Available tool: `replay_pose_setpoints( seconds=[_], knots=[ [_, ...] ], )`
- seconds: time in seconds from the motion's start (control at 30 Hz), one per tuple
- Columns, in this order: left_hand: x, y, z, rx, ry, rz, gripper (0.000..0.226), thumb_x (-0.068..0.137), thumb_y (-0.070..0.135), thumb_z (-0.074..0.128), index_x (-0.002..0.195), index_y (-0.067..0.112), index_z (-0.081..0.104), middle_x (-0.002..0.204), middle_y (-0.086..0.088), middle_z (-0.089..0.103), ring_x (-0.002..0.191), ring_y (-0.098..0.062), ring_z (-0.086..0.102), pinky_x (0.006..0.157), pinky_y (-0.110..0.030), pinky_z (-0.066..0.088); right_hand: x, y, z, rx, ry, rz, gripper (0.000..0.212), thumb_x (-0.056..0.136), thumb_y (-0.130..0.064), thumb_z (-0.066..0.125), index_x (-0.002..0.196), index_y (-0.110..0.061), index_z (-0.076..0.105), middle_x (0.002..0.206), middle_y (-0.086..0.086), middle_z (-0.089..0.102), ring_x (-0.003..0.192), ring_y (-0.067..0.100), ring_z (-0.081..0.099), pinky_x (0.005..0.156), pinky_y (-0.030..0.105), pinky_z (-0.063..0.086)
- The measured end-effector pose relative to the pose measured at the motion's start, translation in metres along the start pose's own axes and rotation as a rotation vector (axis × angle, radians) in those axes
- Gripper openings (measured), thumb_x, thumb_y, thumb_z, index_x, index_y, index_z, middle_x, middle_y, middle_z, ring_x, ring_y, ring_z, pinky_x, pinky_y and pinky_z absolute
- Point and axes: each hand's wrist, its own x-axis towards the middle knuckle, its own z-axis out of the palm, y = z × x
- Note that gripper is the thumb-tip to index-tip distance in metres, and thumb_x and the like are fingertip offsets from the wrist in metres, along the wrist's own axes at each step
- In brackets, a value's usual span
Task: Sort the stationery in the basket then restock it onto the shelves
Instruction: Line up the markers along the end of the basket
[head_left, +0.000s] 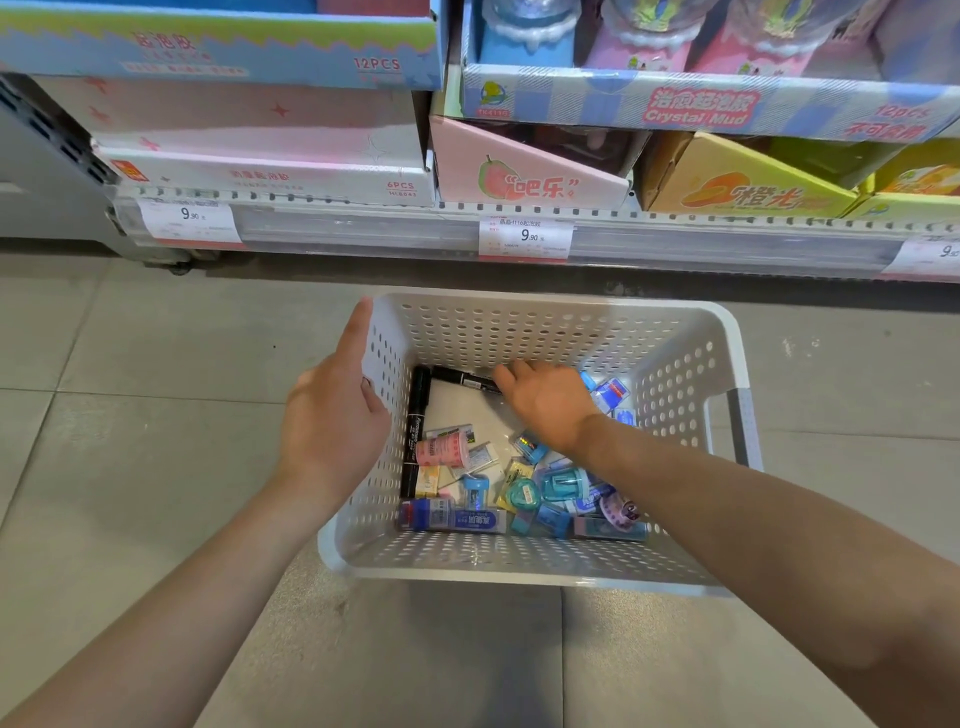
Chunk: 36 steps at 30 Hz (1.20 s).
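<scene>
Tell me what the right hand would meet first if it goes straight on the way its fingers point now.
Most likely the black marker lying along the far wall of the basket. The right hand reaches into the basket, and its fingertips are already at that marker, perhaps touching it; depth is unclear.

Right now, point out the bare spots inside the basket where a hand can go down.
The basket floor is bare between the two black markers, the right hand and the pink tape roll. The near half is crowded with erasers and sharpeners. The left hand holds the left wall.
</scene>
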Motion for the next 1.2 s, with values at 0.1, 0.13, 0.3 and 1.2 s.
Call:
replay_pose_setpoints(
  seconds=[0.1, 0.13, 0.3, 1.2],
  knots=[
    [-0.001, 0.001, 0.000, -0.002, -0.001, 0.010, 0.074, 0.090, -0.003, 0.044, 0.153, 0.027, 0.017, 0.058, 0.008, 0.032, 0.051, -0.008, 0.033, 0.045, -0.024, 0.025, 0.000, 0.007, -0.003, -0.069, 0.003, 0.021, 0.030, 0.083, -0.006, 0.064, 0.112, -0.004, 0.058, 0.100, 0.011, 0.065, 0.077, 0.029, 0.069, 0.057, 0.033, 0.054],
    [-0.001, 0.001, -0.001, -0.004, 0.000, 0.012, 0.074, 0.091, -0.003, 0.044, 0.153, 0.027, 0.017, 0.058, 0.009, 0.032, 0.050, -0.008, 0.033, 0.045, -0.022, 0.025, 0.002, 0.009, -0.002, -0.092, -0.035, 0.002, 0.031, 0.088, -0.005, 0.056, 0.119, -0.004, 0.053, 0.109, 0.012, 0.062, 0.085, 0.030, 0.068, 0.064, 0.035, 0.054],
    [0.000, 0.001, 0.000, -0.008, 0.000, 0.017, 0.073, 0.092, -0.002, 0.044, 0.153, 0.027, 0.017, 0.059, 0.009, 0.033, 0.049, -0.008, 0.034, 0.044, -0.019, 0.023, 0.003, 0.009, 0.001, -0.074, -0.088, -0.001, 0.036, 0.094, -0.003, 0.043, 0.130, -0.003, 0.042, 0.124, 0.014, 0.053, 0.096, 0.032, 0.065, 0.071, 0.036, 0.051],
    [-0.002, 0.004, -0.002, -0.028, 0.013, 0.034, 0.072, 0.091, -0.003, 0.044, 0.153, 0.023, 0.019, 0.056, 0.005, 0.037, 0.048, -0.011, 0.037, 0.046, -0.020, 0.023, 0.051, -0.055, 0.011, -0.053, 0.087, -0.382, 0.026, 0.075, -0.010, 0.073, 0.099, -0.018, 0.068, 0.117, 0.004, 0.057, 0.101, 0.024, 0.056, 0.062, 0.033, 0.053]
  ],
)
